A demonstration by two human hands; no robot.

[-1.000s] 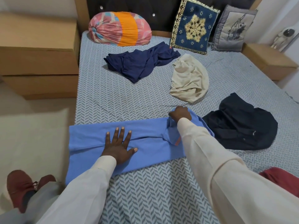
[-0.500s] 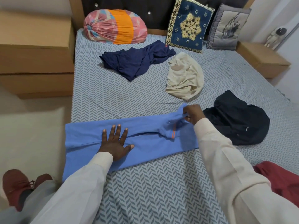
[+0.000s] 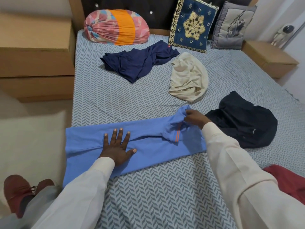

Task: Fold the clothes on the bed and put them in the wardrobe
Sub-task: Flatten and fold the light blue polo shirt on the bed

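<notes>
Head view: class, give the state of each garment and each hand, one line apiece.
blue shirt: folded to a long strip, right end lifted.
navy garment: crumpled, unfolded.
cream garment: crumpled, unfolded.
black garment: crumpled, unfolded.
red garment: mostly out of frame, unclear.
left hand: flat, pressing the blue shirt.
right hand: pinching the blue shirt's end.

Pale floor [image 3: 33, 129], wooden cabinet [image 3: 33, 47], low nightstand [image 3: 267, 55] — dark tufted headboard [image 3: 161, 7], light wall [image 3: 33, 4]
</notes>
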